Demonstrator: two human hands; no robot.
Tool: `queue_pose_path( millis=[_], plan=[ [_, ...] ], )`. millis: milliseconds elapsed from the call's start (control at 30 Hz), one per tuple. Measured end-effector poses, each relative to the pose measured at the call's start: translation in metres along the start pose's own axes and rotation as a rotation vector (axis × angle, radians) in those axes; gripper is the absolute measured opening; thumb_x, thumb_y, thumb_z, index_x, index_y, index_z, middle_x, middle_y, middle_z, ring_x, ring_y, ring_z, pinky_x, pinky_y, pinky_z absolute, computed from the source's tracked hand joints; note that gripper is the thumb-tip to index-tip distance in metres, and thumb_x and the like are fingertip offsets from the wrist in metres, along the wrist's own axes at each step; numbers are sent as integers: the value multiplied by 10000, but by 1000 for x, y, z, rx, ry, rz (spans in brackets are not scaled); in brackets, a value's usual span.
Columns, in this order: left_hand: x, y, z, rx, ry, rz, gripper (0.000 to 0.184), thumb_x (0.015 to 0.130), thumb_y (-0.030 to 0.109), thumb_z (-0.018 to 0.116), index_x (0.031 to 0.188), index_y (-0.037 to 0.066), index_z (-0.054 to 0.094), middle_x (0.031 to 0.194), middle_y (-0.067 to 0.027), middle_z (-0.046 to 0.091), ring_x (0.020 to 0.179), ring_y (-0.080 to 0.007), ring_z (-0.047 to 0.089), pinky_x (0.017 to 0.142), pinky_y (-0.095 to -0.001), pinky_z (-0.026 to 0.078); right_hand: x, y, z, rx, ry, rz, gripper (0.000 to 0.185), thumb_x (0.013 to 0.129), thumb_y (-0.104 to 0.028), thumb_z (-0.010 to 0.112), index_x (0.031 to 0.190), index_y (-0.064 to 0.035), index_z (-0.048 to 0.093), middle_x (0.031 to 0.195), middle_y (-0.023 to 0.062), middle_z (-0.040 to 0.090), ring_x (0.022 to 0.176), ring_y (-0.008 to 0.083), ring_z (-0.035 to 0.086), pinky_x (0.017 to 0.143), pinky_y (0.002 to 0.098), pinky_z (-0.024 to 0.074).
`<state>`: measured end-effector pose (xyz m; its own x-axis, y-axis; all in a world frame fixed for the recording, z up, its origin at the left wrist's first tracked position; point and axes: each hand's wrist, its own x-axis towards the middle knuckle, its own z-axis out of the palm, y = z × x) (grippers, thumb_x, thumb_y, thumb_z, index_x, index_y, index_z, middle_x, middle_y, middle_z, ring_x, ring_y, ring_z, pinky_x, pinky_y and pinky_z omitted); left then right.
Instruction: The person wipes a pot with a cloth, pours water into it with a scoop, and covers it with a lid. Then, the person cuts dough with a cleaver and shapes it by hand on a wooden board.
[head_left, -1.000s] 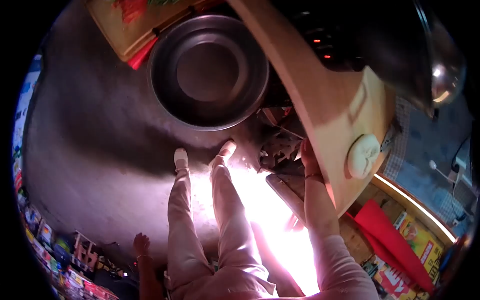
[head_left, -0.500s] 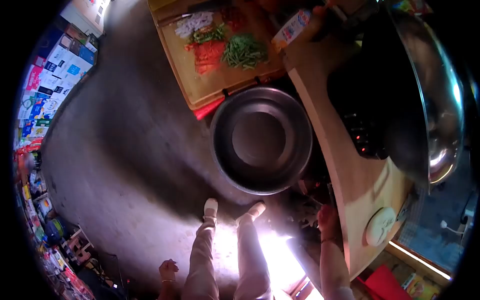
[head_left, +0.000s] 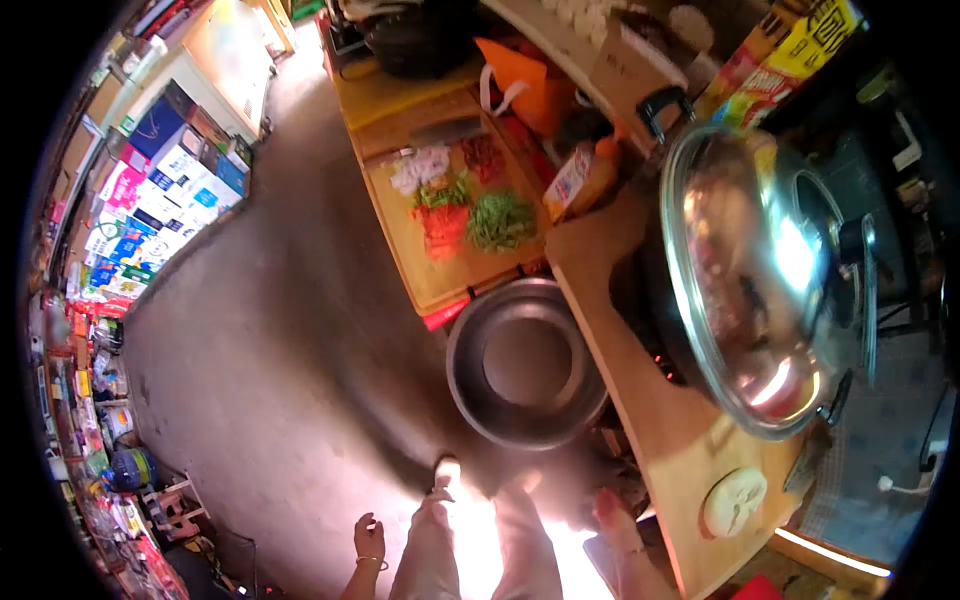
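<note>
My left hand [head_left: 369, 538] hangs over the floor beside my leg, its fingers loosely curled and nothing seen in it. Near the left edge of the wooden counter [head_left: 650, 420] is my right hand [head_left: 612, 512], blurred, so its fingers are unclear. A round metal basin [head_left: 528, 362] lies beyond my feet, beside the counter. Farther off, a cutting board [head_left: 400, 235] bears chopped green pieces [head_left: 501, 220], red shreds [head_left: 446, 232], pale purple pieces [head_left: 421, 169] and a knife [head_left: 447, 130]. A pale round object [head_left: 735, 502] rests on the counter.
A large pan with a shiny lid [head_left: 750, 280] stands on the counter's right. Beyond the board are an orange bag [head_left: 525, 85] and a bottle [head_left: 570, 182]. Packed shelves [head_left: 75, 400] line the left side, with a small stool [head_left: 178, 508] near them.
The view has tilted up, bringing the whole board, the lidded pan and the bag into sight. Both hands stay low, near my legs; my right hand appears slightly farther from the counter edge.
</note>
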<state>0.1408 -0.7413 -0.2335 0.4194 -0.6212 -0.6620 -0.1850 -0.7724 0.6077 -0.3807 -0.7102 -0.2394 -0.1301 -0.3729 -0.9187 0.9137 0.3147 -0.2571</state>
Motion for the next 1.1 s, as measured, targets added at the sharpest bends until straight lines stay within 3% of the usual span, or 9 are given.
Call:
queue_pose_path(
  millis=[67,133,167,233,433,600,900,1033,1100],
  plan=[
    [22,32,7,416,85,498,378,835,85,576,1194,11,485,1053,-133,566,920,-239,581,762,-329,499,-24,0,24,-40,-135,92,142,849,-162,563,940,-64,612,812,75,635,737,196,613,626,317,501],
    [45,120,19,477,86,639,444,813,82,580,1235,9,463,1153,-192,529,1081,-309,504,935,-378,407,-70,-1,74,-645,-54,-40,166,854,-127,537,969,-25,600,812,100,639,738,203,630,616,315,513],
    [60,167,24,478,66,694,441,815,93,574,1236,14,465,1210,-206,499,1132,-339,465,988,-394,358,-72,1,76,-653,-65,-40,166,854,-127,537,969,-25,600,812,100,639,738,203,630,616,315,513],
    [91,273,33,546,107,796,435,830,96,554,1248,22,454,1207,-198,500,1138,-348,449,973,-410,365,-76,17,70,-904,-42,-122,174,858,-87,512,984,3,592,823,120,645,740,205,641,615,294,518],
    [244,532,82,689,223,1272,422,851,154,541,1241,23,447,1229,-170,489,1139,-324,446,970,-408,359,-58,33,135,-808,118,7,192,887,-101,506,1020,19,576,860,118,646,744,199,633,648,296,516],
    [395,635,149,1006,236,1327,362,843,146,496,1183,20,496,1135,-132,537,1078,-271,489,920,-368,391,-26,83,215,-588,208,65,212,891,-83,492,1069,18,548,907,108,631,781,178,622,662,293,514],
    [453,675,182,1442,-60,1310,303,753,225,570,976,21,559,931,-124,582,948,-267,527,839,-369,426,-25,130,386,-563,22,77,233,883,-60,483,1091,28,535,920,109,625,790,177,619,673,296,517],
    [426,705,167,1136,-205,1331,376,714,238,610,975,-26,551,906,-177,605,884,-328,571,794,-412,461,3,100,444,-761,-45,-81,180,917,-143,508,1004,-11,593,820,41,627,722,108,588,630,238,471],
    [399,719,163,1008,-441,1061,385,706,209,618,988,-41,538,875,-230,614,814,-383,602,750,-446,483,33,65,530,-876,-121,-348,213,929,-163,491,1028,-2,590,882,44,623,784,104,573,712,240,460]
  ],
)
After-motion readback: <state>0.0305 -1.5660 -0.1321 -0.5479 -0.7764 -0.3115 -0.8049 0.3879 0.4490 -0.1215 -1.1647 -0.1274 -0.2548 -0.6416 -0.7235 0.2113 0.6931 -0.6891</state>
